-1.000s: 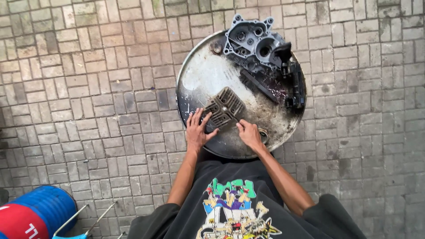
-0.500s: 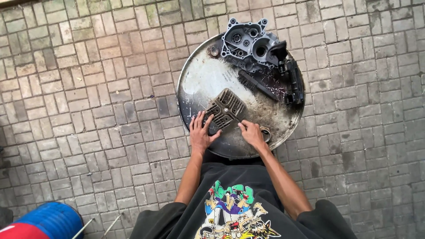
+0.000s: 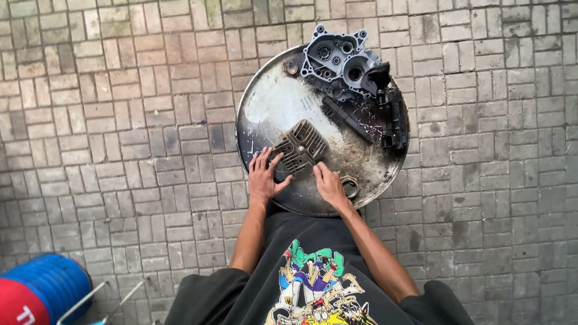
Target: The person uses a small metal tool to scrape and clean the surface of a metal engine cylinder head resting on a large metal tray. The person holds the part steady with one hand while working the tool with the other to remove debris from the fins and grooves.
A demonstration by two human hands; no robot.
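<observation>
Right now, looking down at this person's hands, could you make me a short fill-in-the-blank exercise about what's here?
1. Both hands, the left hand and the right hand, rest on a finned metal part lying in a ____ metal pan.
2. The dark engine casing sits at the pan's ____ edge, away from the person.
3. The ground is paved with ____.
4. The drum at the lower left is red and ____.

Missing words: round; far; bricks; blue

The person wears a black short-sleeved T-shirt (image 3: pixel 313 283). A bright cartoon print (image 3: pixel 313 289) fills its chest at 6 o'clock. Both forearms are bare.
</observation>
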